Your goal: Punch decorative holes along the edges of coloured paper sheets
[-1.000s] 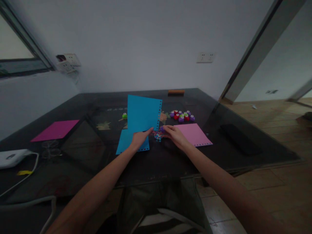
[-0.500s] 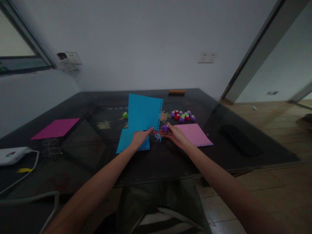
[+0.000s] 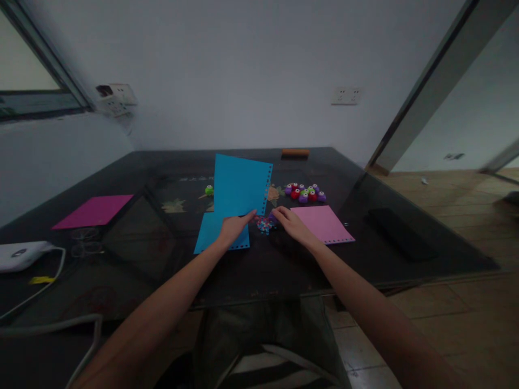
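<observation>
My left hand (image 3: 234, 227) pinches the lower edge of a blue sheet (image 3: 241, 186) with a row of holes down its right side, held upright. Below it, another blue sheet (image 3: 205, 232) lies flat on the table. My right hand (image 3: 290, 222) is closed on a small purple ball (image 3: 273, 215), mostly covered by the fingers. Between my hands is a pile of tiny red, blue and white pieces (image 3: 265, 225). A pink sheet (image 3: 322, 224) with holes along its near edge lies right of my right hand.
Several purple, red and green eyed balls (image 3: 304, 193) sit behind the pink sheet. One green ball (image 3: 209, 190) is left of the upright sheet. A magenta sheet (image 3: 95, 210) and white device (image 3: 22, 256) lie left, a black object (image 3: 399, 232) right, an orange roll (image 3: 295, 153) far back.
My right hand's fingers have drawn together and turned down around the purple ball, which shows less now. My left hand and the blue sheet have barely moved.
</observation>
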